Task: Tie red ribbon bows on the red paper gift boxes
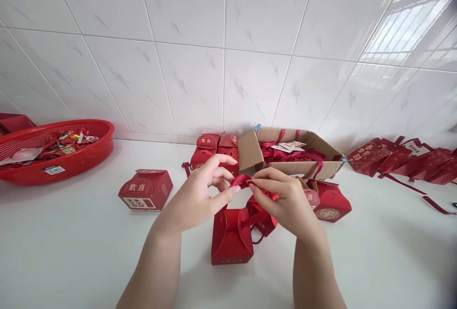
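Both my hands hold a dark red satin ribbon (242, 180) above a small red gift box (232, 244). My left hand (205, 192) pinches the ribbon between thumb and fingers from the left. From the right, my right hand (280, 199) grips it between thumb and forefinger. A strip of the ribbon runs down to the gift box, which stands upright with its curved flaps folded together at the top. Right behind that box, a second red box (266, 225) with a thin cord is partly hidden by my right hand.
A red plastic basket (71, 168) of wrapped sweets stands at the left. Near it sits a red box with printed characters (146, 192). Along the tiled wall are more red boxes (209, 147), a cardboard box (326, 168) of ribbons and cards, and flat red pouches (371, 154).
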Motion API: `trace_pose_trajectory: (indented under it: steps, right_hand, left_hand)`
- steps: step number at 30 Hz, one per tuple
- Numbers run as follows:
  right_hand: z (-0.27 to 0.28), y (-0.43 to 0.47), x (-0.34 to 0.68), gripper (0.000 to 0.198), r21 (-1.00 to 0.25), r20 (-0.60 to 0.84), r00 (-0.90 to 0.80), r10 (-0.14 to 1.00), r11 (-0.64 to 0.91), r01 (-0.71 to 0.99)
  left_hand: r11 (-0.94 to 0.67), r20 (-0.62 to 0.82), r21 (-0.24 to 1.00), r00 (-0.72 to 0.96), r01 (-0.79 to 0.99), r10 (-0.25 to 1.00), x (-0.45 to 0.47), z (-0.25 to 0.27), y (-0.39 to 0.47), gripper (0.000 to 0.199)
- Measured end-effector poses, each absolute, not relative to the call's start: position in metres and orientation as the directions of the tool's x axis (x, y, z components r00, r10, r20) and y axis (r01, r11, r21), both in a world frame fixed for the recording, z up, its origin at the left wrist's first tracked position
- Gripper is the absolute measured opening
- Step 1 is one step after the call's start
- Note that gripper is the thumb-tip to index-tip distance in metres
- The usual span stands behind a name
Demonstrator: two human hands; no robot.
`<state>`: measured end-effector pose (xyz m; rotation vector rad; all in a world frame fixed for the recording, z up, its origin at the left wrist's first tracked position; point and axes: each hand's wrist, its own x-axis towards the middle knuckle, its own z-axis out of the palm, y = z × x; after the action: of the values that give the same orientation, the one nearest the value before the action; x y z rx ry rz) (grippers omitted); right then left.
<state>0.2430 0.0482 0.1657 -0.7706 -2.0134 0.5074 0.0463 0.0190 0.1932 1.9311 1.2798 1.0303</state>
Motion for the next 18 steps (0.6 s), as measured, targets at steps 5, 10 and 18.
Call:
trace_pose_trajectory:
  steps: [5,10,18]
  right_hand:
    - [0.164,0.052,0.241,0.017,-0.570,0.669,-0.351,0.656,0.755,0.324]
    - [0.164,0.052,0.241,0.017,-0.576,0.699,-0.323,0.638,0.770,0.275]
    - [0.158,0.058,0.236,0.019,-0.618,0.702,-0.313,0.640,0.765,0.179]
  left_hand:
    - [-0.353,0.262,0.851,0.266,0.390,0.927,0.043,0.189,0.021,0.022]
    - [-0.325,0.244,0.857,0.242,0.399,0.939,0.045,0.185,0.025,0.038]
    - [-0.376,0.307,0.791,0.219,0.483,0.926,0.054,0.187,0.026,0.021]
